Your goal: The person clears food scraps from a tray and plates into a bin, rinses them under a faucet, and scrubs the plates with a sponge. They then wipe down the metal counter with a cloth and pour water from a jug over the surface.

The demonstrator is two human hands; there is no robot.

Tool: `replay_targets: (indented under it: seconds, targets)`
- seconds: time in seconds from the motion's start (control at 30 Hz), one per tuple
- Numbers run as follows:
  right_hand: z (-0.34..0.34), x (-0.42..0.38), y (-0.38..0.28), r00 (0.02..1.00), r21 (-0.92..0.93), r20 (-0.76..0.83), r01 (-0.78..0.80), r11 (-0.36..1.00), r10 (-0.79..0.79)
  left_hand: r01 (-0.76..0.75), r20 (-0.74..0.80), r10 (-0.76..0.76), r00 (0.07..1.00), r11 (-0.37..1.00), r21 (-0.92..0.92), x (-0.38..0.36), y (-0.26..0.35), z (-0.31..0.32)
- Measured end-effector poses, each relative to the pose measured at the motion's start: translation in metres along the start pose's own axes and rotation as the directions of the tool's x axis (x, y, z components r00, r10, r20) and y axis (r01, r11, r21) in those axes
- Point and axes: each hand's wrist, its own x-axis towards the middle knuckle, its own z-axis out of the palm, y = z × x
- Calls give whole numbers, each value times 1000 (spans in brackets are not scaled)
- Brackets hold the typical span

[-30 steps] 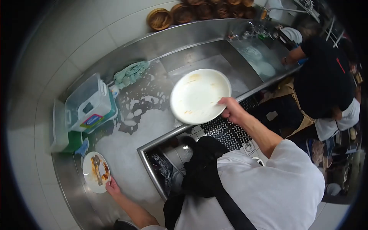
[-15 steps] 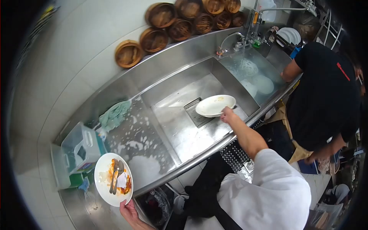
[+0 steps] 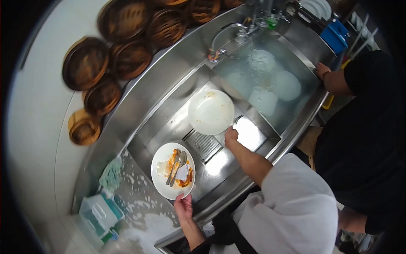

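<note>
My left hand (image 3: pixel 183 206) grips the near rim of a white plate (image 3: pixel 163 187) held over the left side of the basin. On that plate lie a fork (image 3: pixel 174 166), a spoon (image 3: pixel 182 159), rice, orange-red food scraps and a crumpled white paper (image 3: pixel 182 172). My right hand (image 3: pixel 231 136) is closed on the near edge of another white plate (image 3: pixel 210 114), which has a few food bits on it. This second plate is above the steel basin, beyond a slotted drain grate (image 3: pixel 202 145). The fingers under both plates are partly hidden.
Several white plates (image 3: pixel 288 85) lie underwater in the right basin below a faucet (image 3: pixel 228 29). Bamboo steamers (image 3: pixel 86 63) line the left wall. A green cloth (image 3: pixel 111 174) and plastic container (image 3: pixel 100 215) sit on the sudsy counter. A co-worker (image 3: pixel 363 139) stands at right.
My view has shifted. The left plate with cutlery has moved right, from beside the plastic container to over the basin. The right plate has turned its face more toward me.
</note>
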Motion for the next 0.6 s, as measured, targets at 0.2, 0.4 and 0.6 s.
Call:
replay_targets:
  seconds: [0.2,0.4,0.6]
  targets:
    - [-65,-124,-184,270,-1,412,955,295,-870,191,-76,-187,979,980,58,107,-35,-22]
    - [-52,-152,-447,-114,-383,202,905,-186,-973,112,17,-115,993,986,127,151,-37,-45]
    - [-27,-118,-446,-102,-434,274,874,-218,-956,102,97,-109,989,992,77,172,-46,-56]
